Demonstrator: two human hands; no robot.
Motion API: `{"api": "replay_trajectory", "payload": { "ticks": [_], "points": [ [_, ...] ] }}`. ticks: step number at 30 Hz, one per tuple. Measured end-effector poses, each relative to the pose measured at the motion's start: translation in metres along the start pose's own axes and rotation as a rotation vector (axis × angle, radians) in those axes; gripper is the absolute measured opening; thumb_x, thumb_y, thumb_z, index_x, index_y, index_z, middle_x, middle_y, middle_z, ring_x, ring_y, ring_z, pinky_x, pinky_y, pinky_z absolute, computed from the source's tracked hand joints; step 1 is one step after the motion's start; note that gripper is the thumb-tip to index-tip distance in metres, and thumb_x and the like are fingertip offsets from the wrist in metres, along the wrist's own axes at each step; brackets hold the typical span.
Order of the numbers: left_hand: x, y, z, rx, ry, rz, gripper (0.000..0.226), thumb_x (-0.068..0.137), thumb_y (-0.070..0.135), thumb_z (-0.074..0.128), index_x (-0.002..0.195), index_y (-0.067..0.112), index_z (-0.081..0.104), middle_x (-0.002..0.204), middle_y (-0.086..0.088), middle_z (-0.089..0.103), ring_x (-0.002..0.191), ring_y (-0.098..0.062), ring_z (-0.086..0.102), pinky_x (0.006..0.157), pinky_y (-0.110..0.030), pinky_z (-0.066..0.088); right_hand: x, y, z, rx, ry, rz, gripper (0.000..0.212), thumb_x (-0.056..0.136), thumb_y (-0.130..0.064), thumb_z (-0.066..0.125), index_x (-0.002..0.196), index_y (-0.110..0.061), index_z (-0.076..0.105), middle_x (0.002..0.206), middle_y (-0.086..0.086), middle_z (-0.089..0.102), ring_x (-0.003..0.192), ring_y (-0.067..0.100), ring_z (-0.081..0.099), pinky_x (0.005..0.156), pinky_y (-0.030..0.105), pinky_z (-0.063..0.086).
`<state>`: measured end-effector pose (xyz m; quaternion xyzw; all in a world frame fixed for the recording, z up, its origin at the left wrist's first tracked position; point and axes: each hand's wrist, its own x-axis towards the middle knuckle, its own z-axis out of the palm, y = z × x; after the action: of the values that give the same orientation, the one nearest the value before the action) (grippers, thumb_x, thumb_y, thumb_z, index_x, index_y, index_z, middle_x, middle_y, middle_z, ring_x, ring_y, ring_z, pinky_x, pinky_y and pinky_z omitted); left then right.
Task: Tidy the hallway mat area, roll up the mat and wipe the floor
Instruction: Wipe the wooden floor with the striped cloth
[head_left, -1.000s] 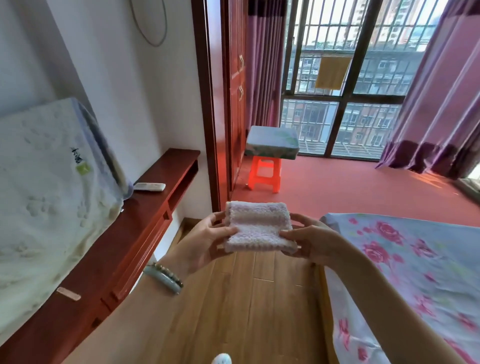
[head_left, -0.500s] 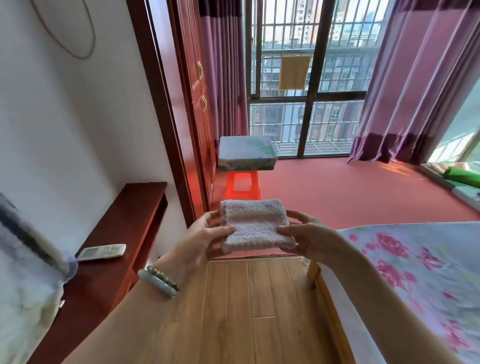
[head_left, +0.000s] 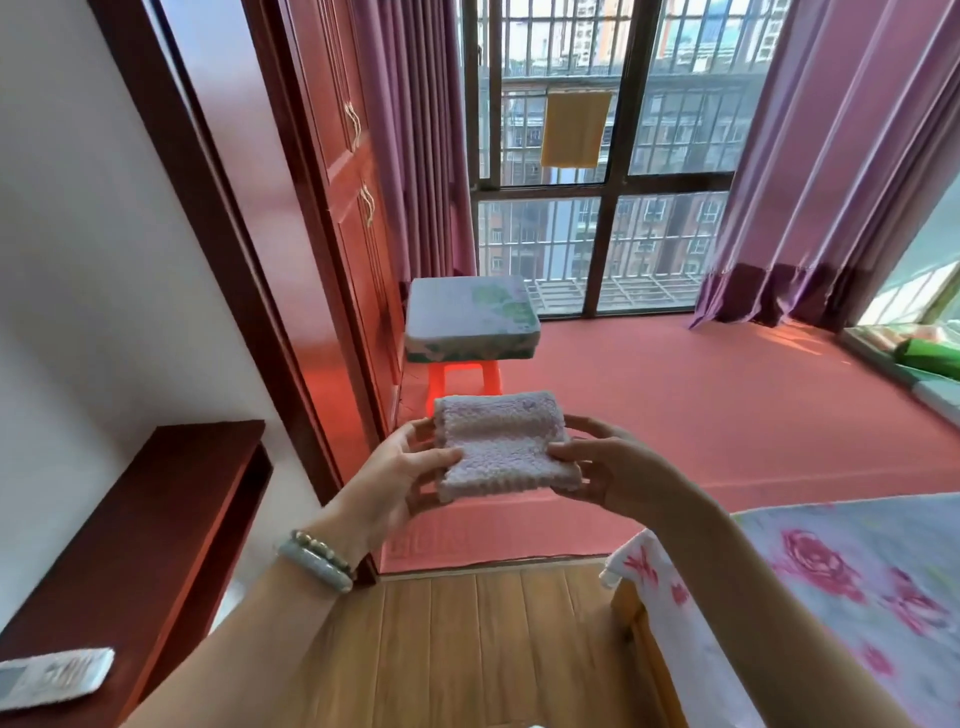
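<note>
I hold a folded pale pink towel (head_left: 501, 446) flat in front of me, above the floor. My left hand (head_left: 402, 475) pinches its left edge, thumb on top and fingers underneath. My right hand (head_left: 610, 467) pinches its right edge the same way. Below and beyond the towel a large red mat (head_left: 675, 415) covers the floor up to the window. The wooden floor (head_left: 467, 649) begins at the mat's near edge.
An orange plastic stool (head_left: 465, 382) with a square cushion (head_left: 470, 317) stands on the mat by the wardrobe (head_left: 337, 208). A dark red shelf (head_left: 156, 525) with a remote control (head_left: 52, 675) runs along the left wall. A flowered bed (head_left: 841, 597) fills the right.
The view has moved forward and turned right: the covered object on the shelf has left the frame and the mat and stool are closer. Both hands keep holding the towel.
</note>
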<state>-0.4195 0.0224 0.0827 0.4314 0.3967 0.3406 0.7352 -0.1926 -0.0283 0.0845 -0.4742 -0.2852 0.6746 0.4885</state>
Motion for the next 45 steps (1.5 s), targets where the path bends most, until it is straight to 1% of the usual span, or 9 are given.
{"api": "replay_trajectory", "payload": {
  "ticks": [3, 7, 10, 15, 23, 28, 35, 41, 45],
  "points": [
    [0.061, 0.017, 0.007, -0.024, 0.002, -0.009, 0.060, 0.069, 0.006, 0.068, 0.126, 0.009, 0.048, 0.107, -0.011, 0.064, 0.080, -0.020, 0.064, 0.058, -0.030, 0.055, 0.049, -0.035, -0.024, -0.008, 0.001, 0.009, 0.053, 0.075, 0.008, 0.062, 0.125, -0.008, 0.051, 0.079, 0.008, 0.071, 0.060, 0.018, 0.067, 0.053, 0.030, 0.057],
    [0.134, 0.035, 0.014, -0.051, 0.007, -0.020, 0.048, 0.080, -0.001, 0.062, 0.125, 0.008, 0.047, 0.098, -0.008, 0.067, 0.070, -0.017, 0.067, 0.053, -0.029, 0.057, 0.111, -0.077, -0.052, -0.034, -0.019, 0.018, 0.059, 0.069, 0.004, 0.066, 0.124, -0.008, 0.051, 0.080, 0.008, 0.071, 0.061, 0.017, 0.068, 0.052, 0.029, 0.056],
    [0.180, 0.045, 0.013, -0.065, 0.036, -0.034, 0.045, 0.085, -0.004, 0.059, 0.127, 0.007, 0.047, 0.093, -0.005, 0.067, 0.065, -0.013, 0.067, 0.050, -0.027, 0.055, 0.156, -0.100, -0.065, -0.058, -0.021, 0.038, 0.052, 0.075, 0.006, 0.063, 0.124, -0.008, 0.052, 0.082, 0.008, 0.071, 0.062, 0.017, 0.068, 0.053, 0.029, 0.057],
    [0.258, 0.069, -0.004, -0.061, 0.074, -0.042, 0.046, 0.084, -0.003, 0.060, 0.127, 0.007, 0.047, 0.096, -0.008, 0.065, 0.068, -0.015, 0.064, 0.053, -0.027, 0.055, 0.235, -0.129, -0.077, -0.075, -0.020, 0.062, 0.049, 0.080, 0.008, 0.060, 0.125, -0.008, 0.052, 0.082, 0.006, 0.071, 0.061, 0.016, 0.067, 0.053, 0.029, 0.056],
    [0.409, 0.115, -0.049, -0.021, 0.053, -0.039, 0.032, 0.087, -0.005, 0.057, 0.111, 0.014, 0.053, 0.076, 0.001, 0.062, 0.054, -0.007, 0.060, 0.047, -0.023, 0.052, 0.381, -0.179, -0.087, -0.053, 0.007, 0.062, 0.045, 0.080, 0.010, 0.058, 0.119, -0.012, 0.055, 0.076, 0.003, 0.072, 0.060, 0.014, 0.068, 0.050, 0.026, 0.055],
    [0.501, 0.156, -0.081, -0.024, 0.054, -0.058, 0.029, 0.087, -0.006, 0.054, 0.106, 0.016, 0.055, 0.079, 0.005, 0.069, 0.066, -0.011, 0.066, 0.052, -0.028, 0.055, 0.469, -0.216, -0.082, -0.014, 0.054, 0.058, 0.033, 0.081, 0.012, 0.055, 0.099, -0.016, 0.062, 0.073, 0.000, 0.071, 0.057, 0.011, 0.066, 0.049, 0.024, 0.055],
    [0.603, 0.192, -0.102, -0.017, 0.016, -0.064, 0.035, 0.087, -0.004, 0.056, 0.116, 0.014, 0.053, 0.089, 0.000, 0.069, 0.075, -0.015, 0.066, 0.060, -0.032, 0.053, 0.562, -0.252, -0.094, 0.047, 0.108, 0.043, 0.041, 0.079, 0.012, 0.058, 0.112, -0.013, 0.056, 0.072, 0.001, 0.071, 0.057, 0.011, 0.066, 0.047, 0.024, 0.053],
    [0.681, 0.205, -0.113, -0.041, 0.037, -0.075, 0.038, 0.087, -0.006, 0.055, 0.121, 0.011, 0.050, 0.094, -0.004, 0.066, 0.068, -0.013, 0.067, 0.050, -0.026, 0.054, 0.639, -0.281, -0.116, 0.072, 0.088, 0.064, 0.036, 0.080, 0.015, 0.055, 0.104, -0.012, 0.057, 0.070, 0.004, 0.071, 0.056, 0.013, 0.067, 0.045, 0.024, 0.053],
    [0.740, 0.213, -0.120, -0.002, 0.086, -0.061, 0.039, 0.088, -0.004, 0.057, 0.122, 0.012, 0.050, 0.097, -0.003, 0.064, 0.067, -0.010, 0.064, 0.048, -0.023, 0.051, 0.704, -0.301, -0.137, 0.052, 0.070, 0.102, 0.041, 0.078, 0.015, 0.056, 0.112, -0.009, 0.056, 0.071, 0.005, 0.070, 0.055, 0.013, 0.066, 0.046, 0.024, 0.053]
  ]
}}
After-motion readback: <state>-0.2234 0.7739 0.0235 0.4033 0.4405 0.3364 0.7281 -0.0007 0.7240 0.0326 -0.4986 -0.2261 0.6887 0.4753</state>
